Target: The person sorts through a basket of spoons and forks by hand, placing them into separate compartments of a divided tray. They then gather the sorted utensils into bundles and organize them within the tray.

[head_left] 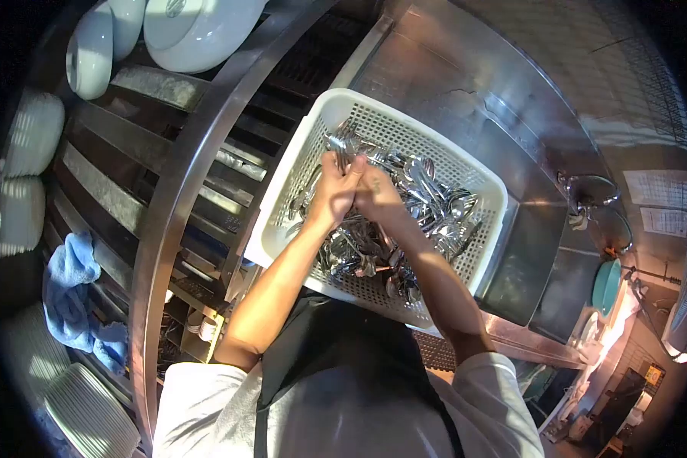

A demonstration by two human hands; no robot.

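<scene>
A white perforated plastic basket (496, 200) holds a heap of metal cutlery (424, 191), with spoons and forks jumbled together. My left hand (333, 192) is closed over the basket's far left part around several forks (343, 140), whose tines stick out beyond the fingers. Pressed against it is my right hand (377, 197), curled inward with its back toward me. Its fingers are mostly hidden, so what it grips does not show. More cutlery lies beneath both wrists.
The basket stands on a stainless steel counter (435, 57), with a sink (515, 263) and faucet (580, 204) to the right. At left, a slatted metal rack (103, 187) carries white dishes (91, 53), stacked plates (91, 412) and a blue cloth (72, 290).
</scene>
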